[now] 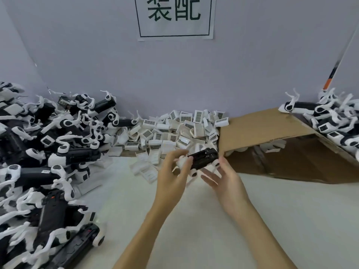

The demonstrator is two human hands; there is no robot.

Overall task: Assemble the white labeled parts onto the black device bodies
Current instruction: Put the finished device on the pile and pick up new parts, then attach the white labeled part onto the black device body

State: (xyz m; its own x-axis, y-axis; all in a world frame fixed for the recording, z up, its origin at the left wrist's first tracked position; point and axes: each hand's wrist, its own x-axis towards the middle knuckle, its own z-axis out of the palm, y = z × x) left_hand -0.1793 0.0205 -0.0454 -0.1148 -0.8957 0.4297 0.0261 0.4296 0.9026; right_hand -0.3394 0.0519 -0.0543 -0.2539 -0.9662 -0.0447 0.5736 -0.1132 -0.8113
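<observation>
Black plastic device body with white legs (pixel 203 159) is being gripped mid-frame by the left hand (pixel 172 171), turning it toward the relaxed, spread-fingered right hand (pixel 223 177), probably for fitting.

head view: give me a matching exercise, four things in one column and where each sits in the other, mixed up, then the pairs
Things
1. black device body
2. pile of white labeled parts
3. cardboard box
4. paper sign

Places
a. on the wall, top centre
b. lying open on its side, at right
c. held between the left hand and right hand
d. heaped against the wall, centre

Pairs: 1-c, 2-d, 3-b, 4-a
</observation>
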